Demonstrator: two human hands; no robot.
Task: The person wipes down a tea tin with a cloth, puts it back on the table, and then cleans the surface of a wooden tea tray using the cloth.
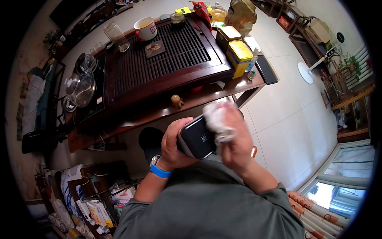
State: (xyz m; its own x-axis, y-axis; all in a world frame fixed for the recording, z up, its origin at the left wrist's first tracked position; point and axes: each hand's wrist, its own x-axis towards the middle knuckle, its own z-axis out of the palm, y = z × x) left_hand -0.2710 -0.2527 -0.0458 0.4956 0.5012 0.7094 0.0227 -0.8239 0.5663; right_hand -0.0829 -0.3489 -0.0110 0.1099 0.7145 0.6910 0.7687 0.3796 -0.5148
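Holding a black box point(197, 138) in the left hand point(172, 146) — a blurred white cloth point(217, 121) at its end, in the right hand point(237, 143) — off the near edge of the table point(207, 96).

Dark grey-green short-sleeved shirt point(207, 207); bright blue left wristband point(160, 171); watch point(154, 160) beside it, seemingly silver.
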